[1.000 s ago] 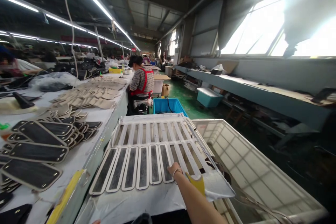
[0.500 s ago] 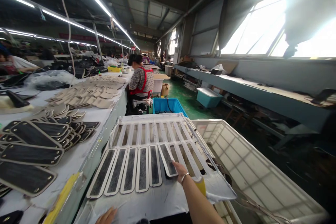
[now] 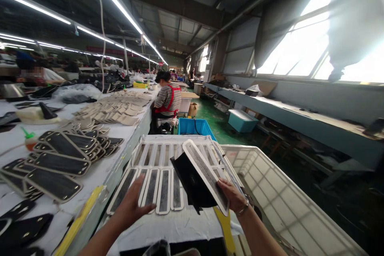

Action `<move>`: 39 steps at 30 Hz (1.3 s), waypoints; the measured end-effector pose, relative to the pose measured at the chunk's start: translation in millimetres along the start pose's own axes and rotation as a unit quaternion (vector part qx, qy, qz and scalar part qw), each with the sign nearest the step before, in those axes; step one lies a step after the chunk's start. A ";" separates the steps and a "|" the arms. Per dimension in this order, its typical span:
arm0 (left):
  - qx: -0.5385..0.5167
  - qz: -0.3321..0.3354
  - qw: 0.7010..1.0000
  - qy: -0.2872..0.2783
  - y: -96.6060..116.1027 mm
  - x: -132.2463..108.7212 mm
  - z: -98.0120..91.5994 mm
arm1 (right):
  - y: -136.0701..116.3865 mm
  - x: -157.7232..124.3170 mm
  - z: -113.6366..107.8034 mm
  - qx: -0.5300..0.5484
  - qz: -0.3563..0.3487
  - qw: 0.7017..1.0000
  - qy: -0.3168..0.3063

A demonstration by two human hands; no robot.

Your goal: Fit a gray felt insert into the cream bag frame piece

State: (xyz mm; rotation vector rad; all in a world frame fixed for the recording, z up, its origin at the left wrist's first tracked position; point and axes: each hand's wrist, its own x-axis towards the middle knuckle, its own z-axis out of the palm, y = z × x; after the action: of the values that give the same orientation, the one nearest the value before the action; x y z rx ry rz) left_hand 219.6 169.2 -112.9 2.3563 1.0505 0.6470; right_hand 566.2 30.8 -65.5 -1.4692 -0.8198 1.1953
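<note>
In the head view my right hand [image 3: 233, 196] grips the lower end of a long rounded panel [image 3: 207, 172], dark grey with a pale border. A black sheet-like piece [image 3: 193, 182] hangs along the panel's left side; whether it is attached I cannot tell. My left hand [image 3: 132, 202], thumb and fingers apart, hovers over the left part of a row of similar panels [image 3: 163, 192] and holds nothing. Those panels lie side by side on a white-covered slotted rack [image 3: 180, 224]. The held panel is raised and tilted above the rack, hiding some of its slots.
Left, a white table [image 3: 105, 168] bears a pile of black pieces with pale edges [image 3: 61, 164] and beige pieces [image 3: 111, 108]. A yellow flat tool [image 3: 225, 230] lies by the rack's front. Right stands a white crate [image 3: 288, 192]; a blue bin [image 3: 196, 128] and seated person [image 3: 168, 98] are ahead.
The panel under my right hand has been lifted off the rack, and the black piece shows beside it. My left hand has risen from the front edge over the row. The view has shifted left.
</note>
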 end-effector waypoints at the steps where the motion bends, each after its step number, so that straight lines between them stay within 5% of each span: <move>1: -0.019 0.035 0.999 0.028 23.4 4.4 -19.2 | -8.7 -8.8 9.9 0.005 0.006 0.999 -0.031; 3: -0.081 0.056 0.995 -0.006 61.8 6.5 -51.3 | -18.9 -23.2 31.7 0.011 0.003 0.994 -0.111; 4: -0.126 0.045 0.988 -0.081 75.4 4.0 -63.4 | -20.8 -28.9 42.1 0.000 -0.014 0.990 -0.139; 5: -0.159 0.019 0.975 -0.151 85.3 -0.8 -73.2 | -21.3 -34.0 51.2 -0.013 -0.043 0.987 -0.154; 7: -0.160 -0.029 0.969 -0.185 96.4 -16.3 -87.6 | -20.2 -44.0 63.9 -0.030 -0.102 0.982 -0.154; 10: -0.063 -0.054 0.984 -0.155 102.7 -46.1 -101.7 | -19.5 -62.5 72.7 -0.084 -0.154 0.969 -0.176; 13: 0.050 -0.037 0.991 -0.121 108.1 -71.4 -109.0 | -20.2 -82.8 82.9 -0.257 -0.187 0.921 -0.227; 17: 0.157 -0.014 0.984 -0.077 115.2 -92.9 -112.9 | -15.0 -99.0 107.8 -0.427 -0.244 0.855 -0.164; 24: 0.311 0.013 0.950 -0.020 115.3 -111.2 -129.0 | -2.0 -102.8 139.5 -0.432 -0.287 0.843 -0.144; 28: 0.310 0.016 0.950 -0.025 99.8 -123.8 -115.3 | 6.8 -103.9 141.6 -0.443 -0.267 0.842 -0.154; 34: 0.325 0.154 0.929 0.084 65.9 -144.0 -78.3 | 18.0 -104.5 134.4 -0.483 -0.328 0.803 -0.118; 39: 0.366 0.233 0.896 0.094 67.7 -142.0 -92.6 | 23.1 -102.2 140.2 -0.478 -0.348 0.800 -0.104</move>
State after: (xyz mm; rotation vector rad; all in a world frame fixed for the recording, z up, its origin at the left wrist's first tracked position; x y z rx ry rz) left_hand 117.7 40.6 -32.8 3.3269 0.9052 0.7484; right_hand 401.9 -29.0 -58.6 -1.5310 -2.1071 0.3245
